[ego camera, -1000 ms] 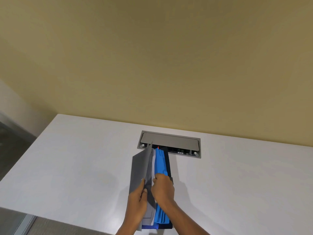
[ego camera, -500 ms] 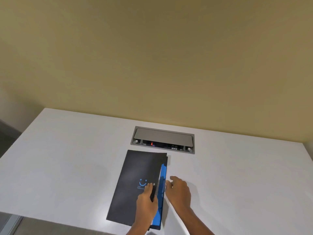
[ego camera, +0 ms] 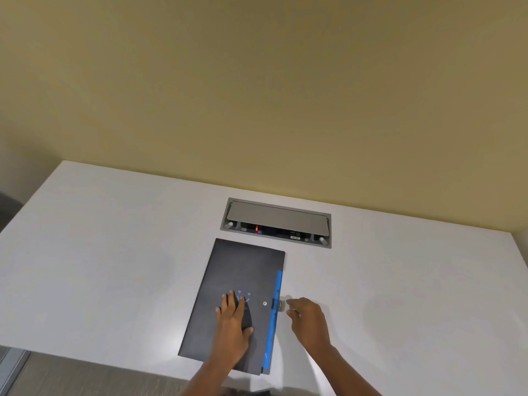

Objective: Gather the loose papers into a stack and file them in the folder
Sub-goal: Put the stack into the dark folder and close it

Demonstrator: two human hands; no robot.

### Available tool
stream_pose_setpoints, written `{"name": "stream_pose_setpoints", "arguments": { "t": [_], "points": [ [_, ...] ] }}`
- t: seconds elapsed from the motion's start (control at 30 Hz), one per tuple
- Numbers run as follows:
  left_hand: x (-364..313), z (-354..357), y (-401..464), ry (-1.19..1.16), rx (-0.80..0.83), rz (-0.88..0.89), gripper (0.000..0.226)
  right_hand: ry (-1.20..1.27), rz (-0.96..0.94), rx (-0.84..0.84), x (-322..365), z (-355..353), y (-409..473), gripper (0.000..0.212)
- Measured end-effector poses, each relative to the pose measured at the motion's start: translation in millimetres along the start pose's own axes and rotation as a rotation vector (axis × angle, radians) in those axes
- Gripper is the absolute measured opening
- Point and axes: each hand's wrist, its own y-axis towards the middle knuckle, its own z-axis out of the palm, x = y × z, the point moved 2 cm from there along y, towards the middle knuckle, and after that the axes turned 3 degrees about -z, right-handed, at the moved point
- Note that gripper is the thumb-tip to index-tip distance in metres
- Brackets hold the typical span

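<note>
Folder: dark grey, closed, lying flat on white desk, near front edge, slightly skewed.
Cover: blue logo, small round snap.
Right edge: blue divider tabs protruding.
Papers: not visible w/ cover shut.

Single head-worn wide-angle view, facing forward and down over near edge of white table; wall fills upper half.

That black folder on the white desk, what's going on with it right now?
A person is closing up the flat black folder on the white desk. The left hand lies flat on its cover, holding it shut. The right hand pinches a small silver clasp at the folder's right edge, where blue dividers peek out. No loose papers show on the desk.
</note>
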Motion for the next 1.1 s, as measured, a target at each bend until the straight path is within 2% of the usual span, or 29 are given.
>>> {"name": "stream_pose_setpoints", "arguments": {
  "t": [0.37,0.73,1.1],
  "points": [
    [60,-20,16,0.1,-0.031,-0.115,0.085,-0.044,-0.022,0.085,28,32,23,0.026],
    [67,-19,15,0.066,-0.065,-0.122,0.087,-0.165,-0.079,0.136,36,49,34,0.027],
    [72,-19,17,0.038,-0.083,-0.106,0.086,-0.143,-0.005,0.116,44,60,37,0.03]
  ]
}}
